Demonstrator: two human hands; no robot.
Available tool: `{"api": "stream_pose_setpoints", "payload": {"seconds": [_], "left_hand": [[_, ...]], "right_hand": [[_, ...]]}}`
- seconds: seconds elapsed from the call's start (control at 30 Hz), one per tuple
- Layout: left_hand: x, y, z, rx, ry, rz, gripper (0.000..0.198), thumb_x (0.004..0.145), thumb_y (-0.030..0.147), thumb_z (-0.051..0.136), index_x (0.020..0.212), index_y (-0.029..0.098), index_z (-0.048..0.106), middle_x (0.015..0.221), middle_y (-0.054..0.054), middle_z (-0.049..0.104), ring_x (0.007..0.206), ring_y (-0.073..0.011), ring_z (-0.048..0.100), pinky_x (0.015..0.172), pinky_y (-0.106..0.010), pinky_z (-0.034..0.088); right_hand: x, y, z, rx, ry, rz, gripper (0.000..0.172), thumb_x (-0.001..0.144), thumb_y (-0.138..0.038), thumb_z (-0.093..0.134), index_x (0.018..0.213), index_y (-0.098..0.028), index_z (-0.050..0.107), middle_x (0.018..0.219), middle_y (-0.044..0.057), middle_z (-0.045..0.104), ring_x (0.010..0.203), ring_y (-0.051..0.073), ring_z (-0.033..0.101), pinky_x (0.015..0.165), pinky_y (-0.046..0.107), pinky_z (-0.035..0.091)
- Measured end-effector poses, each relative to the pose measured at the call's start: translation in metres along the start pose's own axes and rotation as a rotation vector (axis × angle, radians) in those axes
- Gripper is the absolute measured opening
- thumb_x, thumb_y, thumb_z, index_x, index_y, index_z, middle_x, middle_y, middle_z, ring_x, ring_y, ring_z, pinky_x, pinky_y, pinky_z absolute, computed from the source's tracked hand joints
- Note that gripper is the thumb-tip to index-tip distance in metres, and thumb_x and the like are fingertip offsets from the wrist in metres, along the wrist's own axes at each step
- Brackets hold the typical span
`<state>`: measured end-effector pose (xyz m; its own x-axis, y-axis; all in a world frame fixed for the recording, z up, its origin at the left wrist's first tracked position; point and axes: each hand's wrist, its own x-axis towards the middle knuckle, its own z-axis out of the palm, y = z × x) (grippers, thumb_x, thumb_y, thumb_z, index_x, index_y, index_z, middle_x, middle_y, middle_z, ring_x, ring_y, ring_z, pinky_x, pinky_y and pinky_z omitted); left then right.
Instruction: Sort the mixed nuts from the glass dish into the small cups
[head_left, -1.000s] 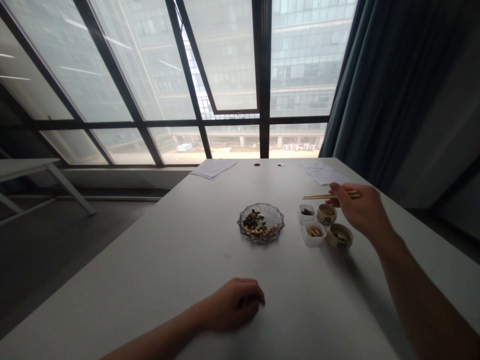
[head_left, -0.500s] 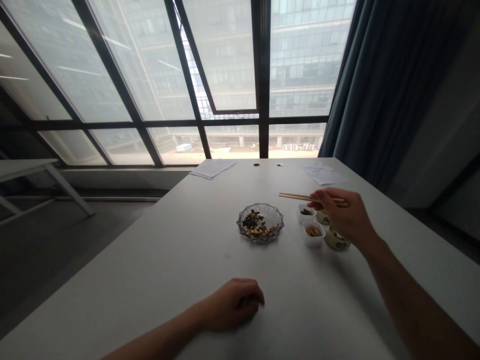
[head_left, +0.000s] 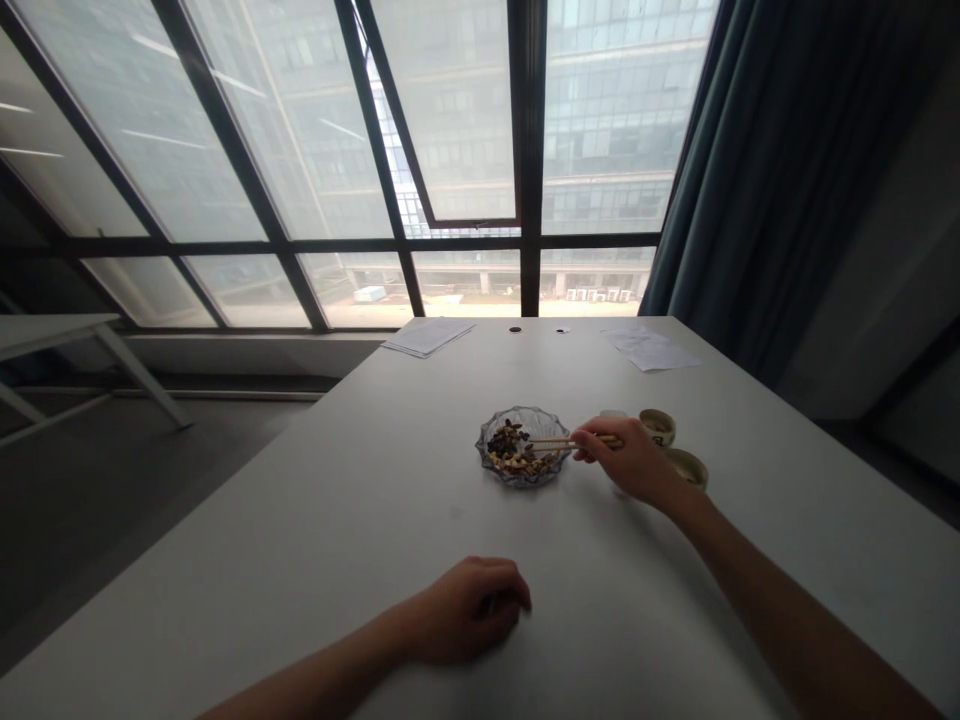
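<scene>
My right hand (head_left: 628, 456) is closed around a pair of wooden chopsticks (head_left: 553, 443). Their tips reach over the near inside of a clear glass bowl (head_left: 541, 417) with a scalloped rim. Dark and light-brown pieces (head_left: 510, 440), like seeds or nuts, lie in the bowl; whether the tips pinch one is too small to tell. Behind my right hand, a small white plastic cup (head_left: 613, 413) is mostly hidden. Two pale-green round cups (head_left: 661, 430) stand just right of it. My left hand (head_left: 471, 610) rests on the table with curled fingers, nothing visible in them.
The white table (head_left: 337, 520) runs toward the windows. Papers (head_left: 427, 337) lie at its far left and another sheet (head_left: 651, 350) at its far right. A blue curtain (head_left: 720, 200) hangs on the right, and another white table (head_left: 52, 335) stands at left.
My right hand has moved left and down from above the small cups, bringing the chopstick tips into the glass bowl. The left hand stays in place.
</scene>
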<state>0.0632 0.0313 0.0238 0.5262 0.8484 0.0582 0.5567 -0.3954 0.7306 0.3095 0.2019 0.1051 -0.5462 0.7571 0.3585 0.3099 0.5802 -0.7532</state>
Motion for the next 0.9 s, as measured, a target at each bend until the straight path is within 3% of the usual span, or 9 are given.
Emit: {"api": "stream_pose_setpoints", "payload": {"seconds": [0.27, 0.6, 0.9], "left_hand": [[0.001, 0.001, -0.001, -0.006, -0.003, 0.008, 0.024, 0.085, 0.008, 0.056, 0.1, 0.019, 0.071, 0.089, -0.001, 0.067, 0.076, -0.0128, 0.06, 0.073, -0.021, 0.046], [0.0, 0.001, 0.0, -0.012, -0.001, -0.007, 0.024, 0.085, 0.008, 0.055, 0.1, 0.019, 0.071, 0.09, -0.002, 0.068, 0.076, -0.0132, 0.061, 0.073, -0.022, 0.047], [0.0, 0.001, 0.0, -0.001, -0.001, -0.004, 0.023, 0.085, 0.009, 0.056, 0.1, 0.019, 0.071, 0.089, -0.002, 0.068, 0.076, -0.0132, 0.061, 0.073, -0.022, 0.047]], "right_hand": [[0.002, 0.013, 0.01, 0.139, 0.052, 0.101, 0.042, 0.095, -0.052, 0.06, 0.08, -0.016, 0.076, 0.075, 0.01, 0.078, 0.068, 0.024, 0.076, 0.061, 0.031, 0.057], [0.002, 0.023, 0.026, 0.155, 0.247, 0.097, 0.048, 0.096, -0.059, 0.057, 0.077, -0.017, 0.072, 0.065, 0.008, 0.074, 0.057, 0.023, 0.073, 0.054, 0.03, 0.056], [0.0, 0.003, -0.002, 0.18, 0.43, 0.084, 0.049, 0.093, -0.06, 0.061, 0.077, -0.015, 0.072, 0.063, 0.009, 0.073, 0.055, 0.022, 0.073, 0.051, 0.029, 0.056]]}}
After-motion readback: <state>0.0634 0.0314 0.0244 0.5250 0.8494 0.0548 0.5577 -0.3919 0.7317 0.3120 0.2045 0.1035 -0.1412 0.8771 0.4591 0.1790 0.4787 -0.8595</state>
